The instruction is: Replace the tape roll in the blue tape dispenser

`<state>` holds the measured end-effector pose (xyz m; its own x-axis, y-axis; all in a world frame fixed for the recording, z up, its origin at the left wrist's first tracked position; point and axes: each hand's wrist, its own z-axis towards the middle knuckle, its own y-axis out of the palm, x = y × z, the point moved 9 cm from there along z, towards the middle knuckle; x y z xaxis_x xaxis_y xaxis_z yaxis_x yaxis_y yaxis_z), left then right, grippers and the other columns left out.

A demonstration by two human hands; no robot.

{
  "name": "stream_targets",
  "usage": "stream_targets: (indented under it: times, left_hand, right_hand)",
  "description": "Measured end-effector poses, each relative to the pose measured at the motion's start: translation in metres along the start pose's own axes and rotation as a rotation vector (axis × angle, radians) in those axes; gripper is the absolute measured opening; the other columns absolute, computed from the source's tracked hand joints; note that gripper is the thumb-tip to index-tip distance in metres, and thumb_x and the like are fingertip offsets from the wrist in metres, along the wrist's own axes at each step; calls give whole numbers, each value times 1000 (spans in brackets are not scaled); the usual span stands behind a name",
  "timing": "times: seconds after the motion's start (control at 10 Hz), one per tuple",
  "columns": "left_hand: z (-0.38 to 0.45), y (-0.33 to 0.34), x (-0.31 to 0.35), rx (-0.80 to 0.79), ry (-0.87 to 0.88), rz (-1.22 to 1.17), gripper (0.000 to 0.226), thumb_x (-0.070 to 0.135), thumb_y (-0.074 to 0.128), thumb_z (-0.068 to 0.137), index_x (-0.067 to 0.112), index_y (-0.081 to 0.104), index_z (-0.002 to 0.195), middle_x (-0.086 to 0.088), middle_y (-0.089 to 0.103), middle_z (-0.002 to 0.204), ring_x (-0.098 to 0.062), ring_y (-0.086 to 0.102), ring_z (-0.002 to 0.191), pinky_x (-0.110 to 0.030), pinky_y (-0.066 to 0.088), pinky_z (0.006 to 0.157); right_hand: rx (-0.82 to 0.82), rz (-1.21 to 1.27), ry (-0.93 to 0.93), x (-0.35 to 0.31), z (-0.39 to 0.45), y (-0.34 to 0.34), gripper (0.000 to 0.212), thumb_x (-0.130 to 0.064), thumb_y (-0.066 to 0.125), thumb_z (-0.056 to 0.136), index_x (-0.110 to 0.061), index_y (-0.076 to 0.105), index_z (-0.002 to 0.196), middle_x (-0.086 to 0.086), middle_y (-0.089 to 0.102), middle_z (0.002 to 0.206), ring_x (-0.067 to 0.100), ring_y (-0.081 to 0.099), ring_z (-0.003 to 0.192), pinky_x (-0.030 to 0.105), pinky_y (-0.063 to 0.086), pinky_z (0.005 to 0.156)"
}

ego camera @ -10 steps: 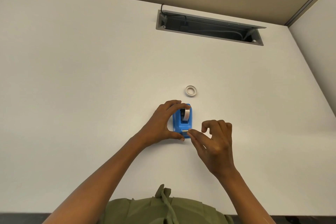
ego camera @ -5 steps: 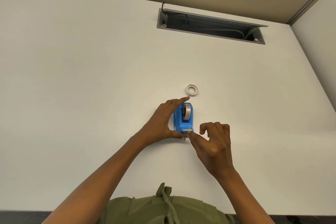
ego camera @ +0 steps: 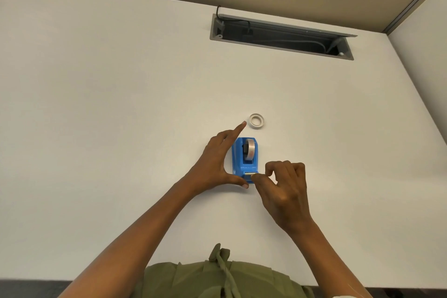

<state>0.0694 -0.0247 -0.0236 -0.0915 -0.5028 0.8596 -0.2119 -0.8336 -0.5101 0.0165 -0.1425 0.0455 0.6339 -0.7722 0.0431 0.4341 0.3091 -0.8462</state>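
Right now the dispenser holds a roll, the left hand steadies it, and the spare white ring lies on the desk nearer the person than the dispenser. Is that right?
Not quite. The head view shows the white ring lying beyond the blue dispenser, farther from the person, not nearer. The rest stands: a roll sits in the dispenser and the left hand steadies it.
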Motion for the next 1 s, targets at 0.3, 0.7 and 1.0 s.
stream_targets:
  times: [0.3, 0.7, 1.0]
  left_hand:
    - [7, -14, -5, 21, -36, 13, 126, 59, 83, 44, 55, -2, 137, 10, 22, 150, -8, 22, 131, -32, 23, 104]
    - [5, -24, -12, 34, -50, 24, 131, 68, 80, 36, 57, -3, 136, 11, 18, 151, -2, 17, 129, -31, 21, 102]
    - [9, -48, -6, 142, -46, 41, 91, 67, 57, 72, 44, 5, 142, -2, 30, 146, -18, 29, 130, -33, 24, 103]
  right_hand:
    - [-113, 277, 367, 32, -6, 13, 54, -25, 80, 70, -16, 49, 114, 14, 62, 102, 25, 58, 89, 35, 42, 68]
    - [-164, 271, 418, 34, -28, 28, 77, -30, 82, 68, -19, 39, 131, 13, 59, 110, 25, 61, 90, 33, 43, 72]
    - [0, 602, 709, 73, -43, 17, 52, -20, 81, 69, -28, 56, 114, -7, 56, 92, 5, 51, 72, 7, 39, 67]
